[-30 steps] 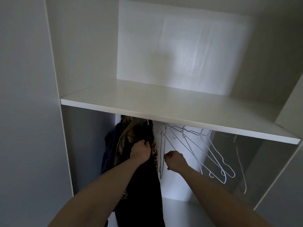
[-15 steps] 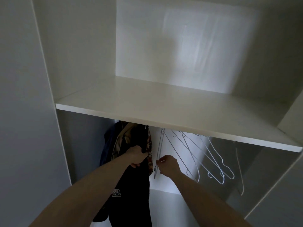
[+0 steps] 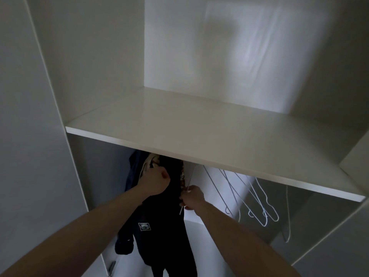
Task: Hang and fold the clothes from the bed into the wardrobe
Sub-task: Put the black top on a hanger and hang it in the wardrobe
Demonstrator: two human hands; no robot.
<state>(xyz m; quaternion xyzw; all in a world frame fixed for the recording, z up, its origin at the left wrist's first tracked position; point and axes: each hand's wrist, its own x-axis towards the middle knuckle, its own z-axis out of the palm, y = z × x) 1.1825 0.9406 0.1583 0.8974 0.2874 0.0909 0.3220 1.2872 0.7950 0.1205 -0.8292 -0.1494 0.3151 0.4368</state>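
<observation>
Both arms are up under the wardrobe shelf (image 3: 199,124) now. The left hand (image 3: 154,181), fist curled, grips the top of the dark hanging jacket (image 3: 159,216), higher and further left than half a second ago. The right hand (image 3: 191,197) pinches a thin white wire hanger (image 3: 188,180), and it has slid left to sit right against the jacket's edge, so the two hands are close but not touching. Just behind the left hand hang a tan garment (image 3: 147,164) and a navy one (image 3: 132,172). Off to the right of the right hand, the empty hangers (image 3: 257,200) dangle, well apart.
</observation>
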